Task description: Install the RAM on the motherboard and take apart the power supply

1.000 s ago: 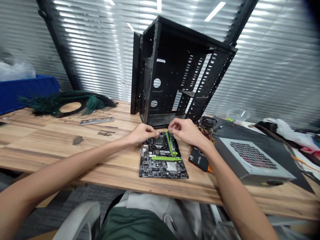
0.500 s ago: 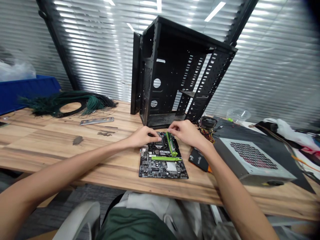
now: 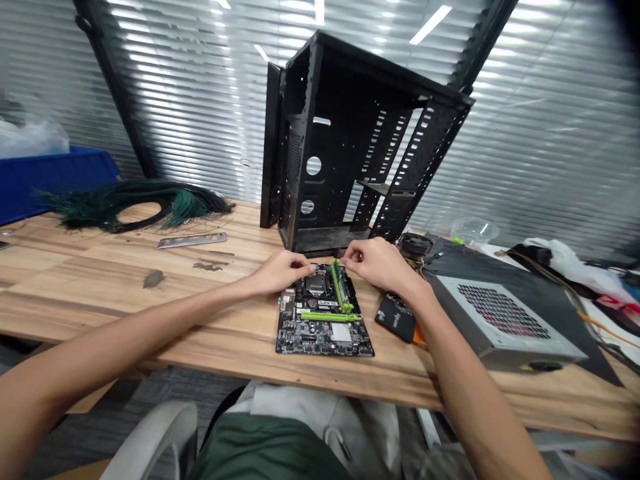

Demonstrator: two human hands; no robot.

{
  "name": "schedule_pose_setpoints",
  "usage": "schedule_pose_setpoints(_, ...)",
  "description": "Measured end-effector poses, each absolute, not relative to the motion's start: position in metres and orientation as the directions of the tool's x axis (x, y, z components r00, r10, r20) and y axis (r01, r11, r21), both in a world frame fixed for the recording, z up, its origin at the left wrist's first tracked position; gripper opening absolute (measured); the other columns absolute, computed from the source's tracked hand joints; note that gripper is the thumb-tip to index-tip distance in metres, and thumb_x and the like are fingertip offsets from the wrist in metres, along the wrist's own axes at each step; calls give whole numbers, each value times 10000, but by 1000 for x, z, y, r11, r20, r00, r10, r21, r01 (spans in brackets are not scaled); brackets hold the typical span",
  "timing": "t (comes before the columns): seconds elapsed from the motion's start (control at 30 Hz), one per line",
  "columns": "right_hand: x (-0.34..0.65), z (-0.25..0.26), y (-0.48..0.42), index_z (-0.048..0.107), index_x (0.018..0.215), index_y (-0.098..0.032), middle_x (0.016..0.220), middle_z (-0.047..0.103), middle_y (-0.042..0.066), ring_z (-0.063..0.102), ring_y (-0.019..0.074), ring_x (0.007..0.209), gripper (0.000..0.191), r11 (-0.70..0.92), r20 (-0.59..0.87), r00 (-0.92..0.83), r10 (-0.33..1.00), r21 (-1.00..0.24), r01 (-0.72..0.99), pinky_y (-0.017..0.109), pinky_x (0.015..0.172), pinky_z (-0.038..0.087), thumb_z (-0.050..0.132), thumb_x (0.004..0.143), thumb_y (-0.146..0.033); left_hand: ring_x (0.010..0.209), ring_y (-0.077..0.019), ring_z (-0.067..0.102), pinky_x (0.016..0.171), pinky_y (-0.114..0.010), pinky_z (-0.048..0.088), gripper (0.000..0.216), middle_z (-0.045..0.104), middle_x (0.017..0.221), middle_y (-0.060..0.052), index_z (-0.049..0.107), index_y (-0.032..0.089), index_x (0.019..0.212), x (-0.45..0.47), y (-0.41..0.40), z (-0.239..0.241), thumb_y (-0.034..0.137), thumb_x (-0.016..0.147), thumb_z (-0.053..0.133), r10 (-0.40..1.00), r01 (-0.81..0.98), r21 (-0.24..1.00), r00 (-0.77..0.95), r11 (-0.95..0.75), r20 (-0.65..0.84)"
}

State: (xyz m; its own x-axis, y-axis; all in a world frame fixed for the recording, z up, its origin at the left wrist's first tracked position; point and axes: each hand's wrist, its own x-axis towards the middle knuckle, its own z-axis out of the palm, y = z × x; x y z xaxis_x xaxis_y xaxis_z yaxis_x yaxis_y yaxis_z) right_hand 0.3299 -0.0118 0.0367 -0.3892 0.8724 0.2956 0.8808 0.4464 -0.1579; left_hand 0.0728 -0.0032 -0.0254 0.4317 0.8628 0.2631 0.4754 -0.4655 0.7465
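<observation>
A black motherboard (image 3: 295, 339) with lime-green slots lies flat near the table's front edge. My left hand (image 3: 284, 272) is at its upper left corner, thumb and fingers closed together beside the CPU socket (image 3: 316, 285). Whatever is between those fingertips is too small to make out. On the other side, my right hand (image 3: 376, 263) has its fingers curled into a pinch at the far end of the green memory slots (image 3: 342, 288). Its fingertips are close to the slot's end, and what they grip is hidden.
Behind the board stands an open black computer case (image 3: 340, 147). To the right are a black SSD (image 3: 396, 319), a grey power supply (image 3: 505, 320) and a cooling fan (image 3: 416, 244). Leftward lie a metal I/O shield (image 3: 193, 241), dark green cables (image 3: 135, 200) and a blue bin (image 3: 55, 180).
My left hand has drawn back slightly up and left from the CPU socket, uncovering more of it. My right hand has shifted very little.
</observation>
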Motion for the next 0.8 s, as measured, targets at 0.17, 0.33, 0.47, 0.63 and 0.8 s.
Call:
schedule_pose_setpoints(0.17, 327, 34, -11, 732, 822, -250, 838, 779, 8, 674, 190, 746, 101, 451, 303, -403, 864, -105, 887, 289, 624, 358, 648, 871, -276, 884, -217, 740, 783, -284, 504, 338, 821, 948, -34, 825, 198, 919, 71, -3, -26, 484, 948, 646, 863, 489, 731, 421, -476, 280)
schedule_pose_setpoints(0.33, 325, 34, -13, 731, 823, -247, 850, 778, 14, 682, 187, 753, 95, 449, 279, -405, 871, -113, 887, 282, 632, 362, 645, 856, -268, 858, -216, 732, 768, -291, 500, 332, 819, 929, -38, 822, 194, 901, 71, -2, -27, 484, 930, 661, 864, 493, 729, 417, -476, 282)
schedule_pose_setpoints(0.47, 323, 32, -14, 729, 817, -255, 836, 773, 11, 682, 182, 741, 98, 456, 262, -419, 869, -99, 884, 279, 621, 348, 639, 853, -264, 879, -234, 729, 799, -311, 511, 378, 819, 924, -60, 820, 169, 881, 72, -1, -26, 516, 900, 672, 882, 444, 791, 404, -420, 242)
schedule_pose_setpoints(0.63, 321, 30, -15, 731, 822, -251, 831, 768, 15, 682, 181, 748, 111, 453, 244, -427, 871, -61, 889, 275, 606, 321, 631, 861, -280, 939, -250, 731, 867, -330, 518, 381, 820, 942, -75, 819, 159, 852, 72, 2, -26, 518, 866, 692, 898, 374, 854, 386, -361, 210)
schedule_pose_setpoints(0.8, 321, 32, -16, 733, 830, -246, 824, 760, 13, 669, 181, 745, 109, 447, 205, -433, 878, -21, 894, 279, 601, 305, 625, 835, -265, 947, -257, 735, 887, -344, 518, 363, 820, 934, -78, 821, 161, 842, 71, 8, -32, 503, 855, 701, 904, 358, 865, 368, -352, 215)
